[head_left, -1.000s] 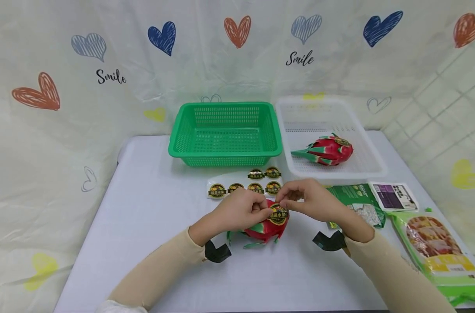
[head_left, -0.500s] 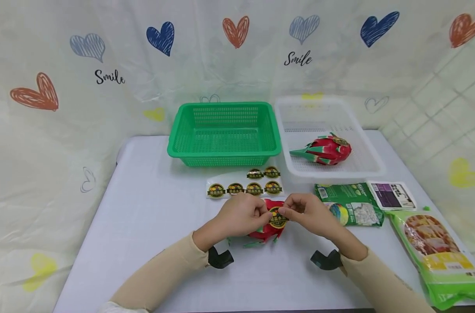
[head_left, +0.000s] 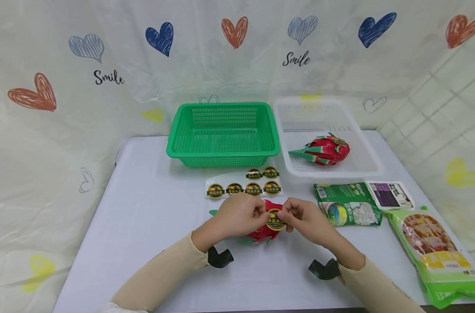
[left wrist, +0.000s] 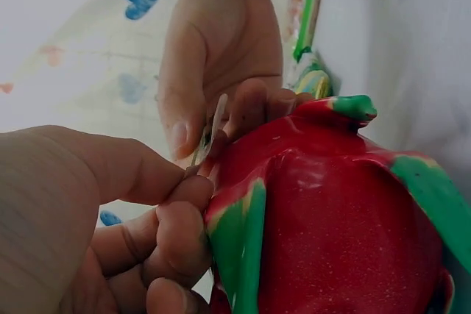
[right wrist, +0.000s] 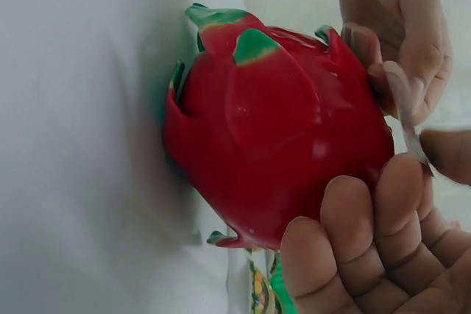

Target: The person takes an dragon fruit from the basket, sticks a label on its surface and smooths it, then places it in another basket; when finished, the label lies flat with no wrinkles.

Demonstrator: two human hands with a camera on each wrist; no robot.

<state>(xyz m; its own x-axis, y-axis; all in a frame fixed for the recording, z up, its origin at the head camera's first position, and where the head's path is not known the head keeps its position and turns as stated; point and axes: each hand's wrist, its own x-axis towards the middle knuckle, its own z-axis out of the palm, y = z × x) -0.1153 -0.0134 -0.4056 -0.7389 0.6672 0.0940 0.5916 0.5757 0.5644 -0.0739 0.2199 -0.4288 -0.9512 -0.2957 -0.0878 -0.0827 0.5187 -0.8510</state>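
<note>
A round black-and-gold sticker (head_left: 275, 220) is stretched between both hands, just over a red dragon fruit (head_left: 264, 235) with green-tipped scales on the table. My left hand (head_left: 241, 212) pinches the sticker's left edge between thumb and forefinger. On the opposite edge, the thumb and forefinger of my right hand (head_left: 307, 219) pinch it too. The left wrist view shows the sticker (left wrist: 215, 129) edge-on, bent close beside the dragon fruit (left wrist: 324, 218). In the right wrist view, the right hand's other fingers (right wrist: 346, 215) lie against the fruit's skin (right wrist: 272, 130).
Behind the hands lies a sheet of several matching stickers (head_left: 219, 179). A green basket (head_left: 222, 155) and a white basket (head_left: 331, 174), with a stickered dragon fruit (head_left: 326, 150) inside, stand at the back. Right are a green packet (head_left: 351, 204), a purple-and-white packet (head_left: 392, 194) and a larger food bag (head_left: 437, 256).
My right hand has come down and toward me, uncovering more of the green packet. The sticker has dropped slightly toward me, and both hands keep hold of it.
</note>
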